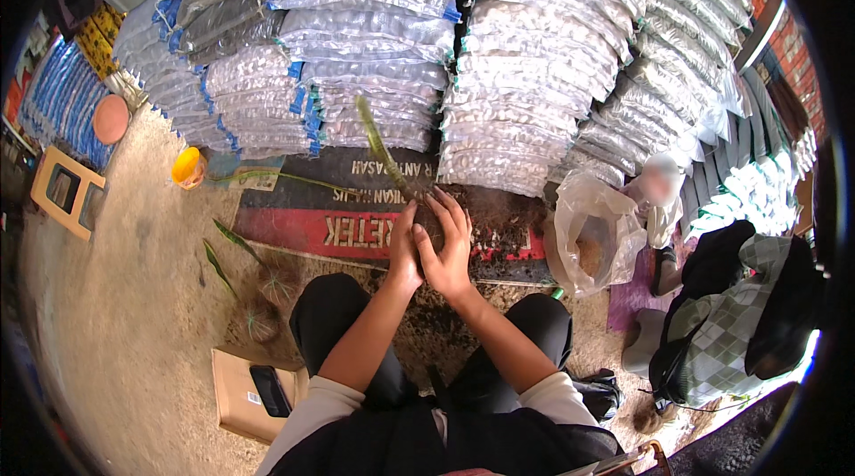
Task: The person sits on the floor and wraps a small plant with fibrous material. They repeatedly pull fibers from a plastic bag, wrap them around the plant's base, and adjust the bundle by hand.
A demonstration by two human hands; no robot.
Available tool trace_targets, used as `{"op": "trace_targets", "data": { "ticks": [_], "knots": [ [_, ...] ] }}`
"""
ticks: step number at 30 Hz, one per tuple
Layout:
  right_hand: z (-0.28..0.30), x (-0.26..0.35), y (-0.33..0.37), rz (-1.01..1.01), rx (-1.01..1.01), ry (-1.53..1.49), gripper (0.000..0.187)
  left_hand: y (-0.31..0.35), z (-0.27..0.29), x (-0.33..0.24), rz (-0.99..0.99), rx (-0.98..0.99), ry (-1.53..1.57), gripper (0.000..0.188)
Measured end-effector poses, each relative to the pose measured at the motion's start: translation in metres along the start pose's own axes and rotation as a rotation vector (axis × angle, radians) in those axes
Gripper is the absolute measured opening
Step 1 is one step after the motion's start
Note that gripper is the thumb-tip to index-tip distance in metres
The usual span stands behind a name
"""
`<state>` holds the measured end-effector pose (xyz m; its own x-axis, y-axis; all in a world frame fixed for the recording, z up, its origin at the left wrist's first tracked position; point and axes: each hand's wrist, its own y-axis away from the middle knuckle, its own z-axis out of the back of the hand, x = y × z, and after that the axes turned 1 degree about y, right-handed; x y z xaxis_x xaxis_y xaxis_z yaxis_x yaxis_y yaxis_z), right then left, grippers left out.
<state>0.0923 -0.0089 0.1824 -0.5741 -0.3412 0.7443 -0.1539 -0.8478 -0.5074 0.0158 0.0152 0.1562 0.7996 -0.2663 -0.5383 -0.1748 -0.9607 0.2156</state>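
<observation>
Fingers point(457, 215) clasp and obscure a likely soil ball point(430, 221), plastic bag point(621, 231) nearby.

Left hand point(404, 258), right hand point(450, 249) cupped around dark root ball point(429, 219); long green leaf point(378, 139) juts from it, away and leftward. Red-black banner point(276, 224) beneath, loose soil point(503, 240) on right part. Clear plastic bag point(614, 240) right. Two leafed root balls point(258, 322) on floor point(134, 316), left. Phone point(270, 390) on cardboard box point(232, 387). Stacked plastic packs point(365, 40) beyond banner.
</observation>
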Motion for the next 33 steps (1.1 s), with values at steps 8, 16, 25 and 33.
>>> {"op": "trace_targets", "data": {
  "ticks": [8, 16, 25, 33],
  "knots": [
    [0.003, -0.005, -0.016, -0.231, 0.115, -0.608, 0.052, -0.013, -0.007, -0.013, 0.073, -0.034, 0.035, 0.036],
    [-0.008, -0.008, -0.012, -0.448, 0.010, -0.699, 0.058, -0.016, -0.009, -0.009, 0.042, -0.244, -0.122, 0.045],
    [0.004, -0.018, -0.024, -0.128, -0.002, -0.148, 0.063, -0.013, -0.009, -0.017, 0.080, -0.021, -0.121, 0.049],
    [0.009, -0.011, -0.023, -0.138, 0.171, -0.459, 0.048, -0.011, -0.013, -0.019, 0.184, -0.063, 0.045, 0.053]
  ]
}}
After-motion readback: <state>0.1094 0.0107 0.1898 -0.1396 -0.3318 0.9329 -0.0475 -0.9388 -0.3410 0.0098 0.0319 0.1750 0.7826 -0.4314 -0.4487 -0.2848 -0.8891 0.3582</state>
